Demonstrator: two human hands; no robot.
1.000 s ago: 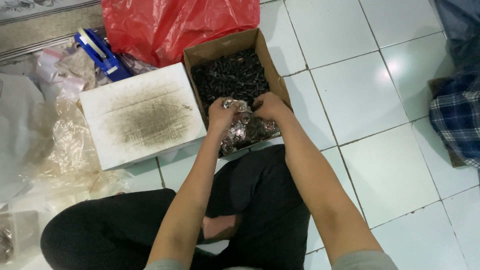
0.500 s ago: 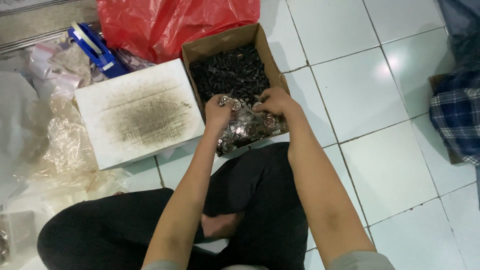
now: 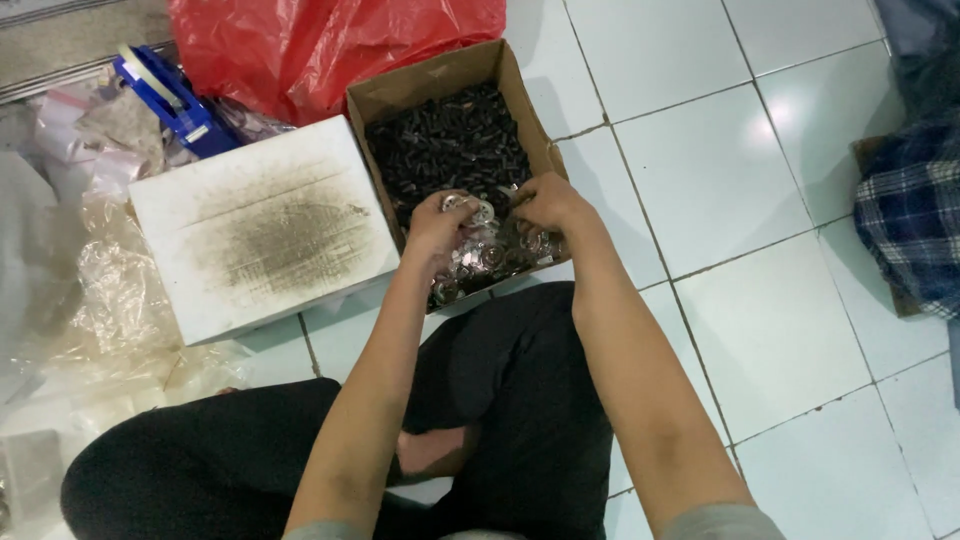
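Cardboard box point(image 3: 455, 80), open-topped, sits on white tile floor point(image 3: 780, 300) at the knees of a seated person; it is filled with small dark metal parts point(image 3: 440, 150), kind not resolvable. At the box's near end lies a clear plastic bag of shiny round silver pieces point(image 3: 485, 255), resting half on the dark parts, half over the box edge.

Left hand point(image 3: 437, 222): fingers curled closed on the bag's upper edge, pinching plastic; one silver piece shows at the fingertips. Right hand point(image 3: 548, 203): fingers bent down onto the bag's far side, closed on the plastic as far as can be judged; the fingertips are hidden.

Step in hand, by judgement: both hands are working at the bag's mouth, gathering or parting it over the box. Which of the two, cannot tell.

Next move likely calls for a firm two-handed hold on the loose film and a level bag, since the pieces would spill among the dark parts.

Nearby: white box point(image 3: 265, 230) with a grey smudge on top touches the cardboard box's left wall; red plastic bag point(image 3: 330, 45) lies behind both; blue tape dispenser point(image 3: 165, 95) to the left.
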